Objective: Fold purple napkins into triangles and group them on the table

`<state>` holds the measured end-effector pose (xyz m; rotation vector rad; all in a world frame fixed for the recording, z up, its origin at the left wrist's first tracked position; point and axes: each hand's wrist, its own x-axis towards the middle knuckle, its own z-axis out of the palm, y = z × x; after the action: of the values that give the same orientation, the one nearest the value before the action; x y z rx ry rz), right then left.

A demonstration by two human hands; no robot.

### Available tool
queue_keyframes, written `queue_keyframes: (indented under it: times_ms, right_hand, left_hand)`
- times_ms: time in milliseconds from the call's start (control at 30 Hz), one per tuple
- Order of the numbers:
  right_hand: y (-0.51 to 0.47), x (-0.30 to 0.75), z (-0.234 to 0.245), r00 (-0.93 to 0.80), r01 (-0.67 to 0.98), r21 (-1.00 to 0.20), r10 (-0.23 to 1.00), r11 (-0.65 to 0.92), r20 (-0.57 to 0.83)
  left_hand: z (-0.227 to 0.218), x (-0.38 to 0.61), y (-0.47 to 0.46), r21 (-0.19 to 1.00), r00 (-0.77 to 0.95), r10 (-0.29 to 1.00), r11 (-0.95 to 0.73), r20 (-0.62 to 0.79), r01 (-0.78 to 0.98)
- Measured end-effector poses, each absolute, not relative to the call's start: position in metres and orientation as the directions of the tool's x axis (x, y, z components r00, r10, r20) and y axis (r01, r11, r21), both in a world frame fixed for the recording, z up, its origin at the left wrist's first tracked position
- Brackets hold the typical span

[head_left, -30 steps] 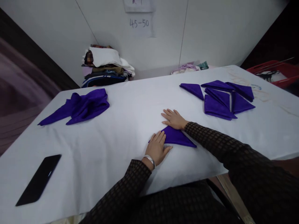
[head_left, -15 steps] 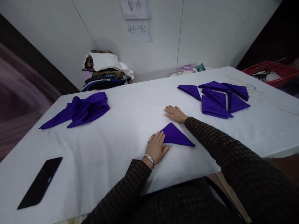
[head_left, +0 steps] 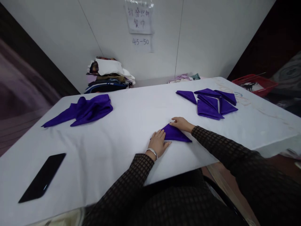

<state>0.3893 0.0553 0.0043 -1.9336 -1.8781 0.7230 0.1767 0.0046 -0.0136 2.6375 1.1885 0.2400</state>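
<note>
A purple cloth napkin [head_left: 175, 134], folded into a triangle, lies on the white-covered table [head_left: 131, 113] in front of me. My left hand [head_left: 158, 143], with a silver bracelet at the wrist, rests flat on the napkin's left corner, fingers stretched out. At the triangle's top corner my right hand [head_left: 182, 124] pinches the cloth between thumb and fingers. Several folded purple napkins [head_left: 208, 106] lie together at the back right. A loose heap of purple cloth [head_left: 90, 110] is at the back left.
A black phone-like slab [head_left: 42, 178] lies at the table's left front. Behind the table is a pile of folded clothes [head_left: 109, 75] by the wall, with a handwritten sign [head_left: 140, 22] above. A red basket [head_left: 263, 89] stands past the right far corner.
My right hand has come in from the bare table beyond the napkin and taken hold of its top corner. My left hand stays on the left corner. The camera view has tilted up slightly.
</note>
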Motion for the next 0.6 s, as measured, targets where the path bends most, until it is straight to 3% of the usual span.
queue_keyframes:
  times_ms: [333, 467, 600]
  right_hand:
    - [0.060, 0.367, 0.013, -0.068, 0.637, -0.759, 0.971, -0.135, -0.230]
    - [0.056, 0.368, 0.009, -0.079, 0.537, -0.827, 0.966, -0.167, -0.247]
    - [0.055, 0.372, 0.001, -0.103, 0.355, -0.918, 0.969, -0.175, -0.224]
  left_hand:
    - [-0.020, 0.175, 0.010, 0.340, 0.644, 0.747, -0.656, 0.167, 0.673]
    - [-0.020, 0.176, 0.020, 0.504, 0.568, 0.786, -0.603, 0.243, 0.618]
    - [-0.018, 0.180, 0.035, 0.661, 0.378, 0.910, -0.389, 0.169, 0.642]
